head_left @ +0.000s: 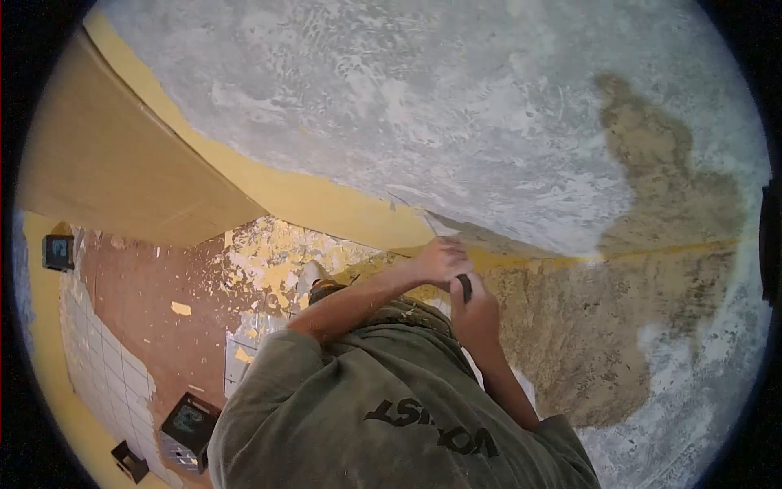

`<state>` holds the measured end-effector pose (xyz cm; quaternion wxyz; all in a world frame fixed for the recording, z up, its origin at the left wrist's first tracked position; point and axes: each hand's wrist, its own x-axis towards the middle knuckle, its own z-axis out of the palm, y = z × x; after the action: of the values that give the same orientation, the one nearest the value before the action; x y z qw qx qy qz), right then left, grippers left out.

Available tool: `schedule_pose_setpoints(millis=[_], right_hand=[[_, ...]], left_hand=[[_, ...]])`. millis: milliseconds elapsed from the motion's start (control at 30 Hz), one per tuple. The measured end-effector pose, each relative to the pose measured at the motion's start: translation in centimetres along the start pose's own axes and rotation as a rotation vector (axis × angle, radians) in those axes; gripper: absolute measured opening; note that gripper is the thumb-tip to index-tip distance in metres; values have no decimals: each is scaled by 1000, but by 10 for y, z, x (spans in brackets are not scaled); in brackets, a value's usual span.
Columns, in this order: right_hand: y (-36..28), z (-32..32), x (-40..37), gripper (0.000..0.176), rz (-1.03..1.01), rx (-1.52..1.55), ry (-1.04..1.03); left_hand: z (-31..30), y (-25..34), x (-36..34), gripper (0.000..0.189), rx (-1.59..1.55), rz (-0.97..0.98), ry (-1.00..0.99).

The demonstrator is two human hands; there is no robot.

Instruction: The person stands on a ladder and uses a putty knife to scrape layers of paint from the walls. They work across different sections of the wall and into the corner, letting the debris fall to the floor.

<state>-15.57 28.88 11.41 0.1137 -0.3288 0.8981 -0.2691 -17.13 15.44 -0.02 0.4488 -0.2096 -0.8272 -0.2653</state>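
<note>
My left hand (444, 259) is wrapped round the front of a scraper (441, 226). Its wide pale blade touches the wall at the lower edge of a yellow paint strip (326, 200). My right hand (476, 310) is closed round the rear of the scraper's handle, whose black end shows by the thumb. Most of the handle is hidden under my fingers. Above the blade the wall (391, 106) is bare, mottled grey and white.
Yellow paint flakes (265, 261) litter the floor near my foot (312, 271). A brown panel (130, 147) leans at the upper left. Dark boxes (190, 421) stand at the left. On the right, a brown stained patch (578, 342) spreads across the adjoining wall.
</note>
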Motion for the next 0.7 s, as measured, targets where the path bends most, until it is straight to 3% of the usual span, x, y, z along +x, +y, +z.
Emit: schedule_pose_setpoints(millis=[67, 167, 200, 300, 367, 433, 500, 567, 600, 700], right_hand=[[-19, -14, -6, 25, -75, 203, 67], [-22, 13, 29, 23, -109, 140, 24], [-17, 26, 46, 21, -93, 48, -76], [-26, 36, 32, 22, -169, 23, -74], [-33, 10, 11, 22, -96, -13, -156], [-28, -7, 7, 24, -55, -18, -185], [-28, 6, 20, 26, -94, -27, -150], [-26, 36, 52, 28, -174, -63, -117], [-31, 40, 65, 29, -139, -152, -250], [-58, 31, 42, 30, -114, -124, -219]], left_hand=[[-22, 10, 20, 25, -39, -7, 50], [-32, -25, -3, 25, 120, -34, 86], [-37, -29, -17, 26, 96, -209, 14], [-30, -24, -44, 28, 13, -239, 94], [-34, 1, -29, 27, 53, -225, 93], [-21, 10, -13, 20, 44, -89, 237], [-15, -8, -24, 22, 22, -123, 172], [-20, -40, -44, 34, 34, -278, 121], [-32, -39, -47, 32, 62, -362, 50], [-42, -34, -45, 29, 38, -192, 253]])
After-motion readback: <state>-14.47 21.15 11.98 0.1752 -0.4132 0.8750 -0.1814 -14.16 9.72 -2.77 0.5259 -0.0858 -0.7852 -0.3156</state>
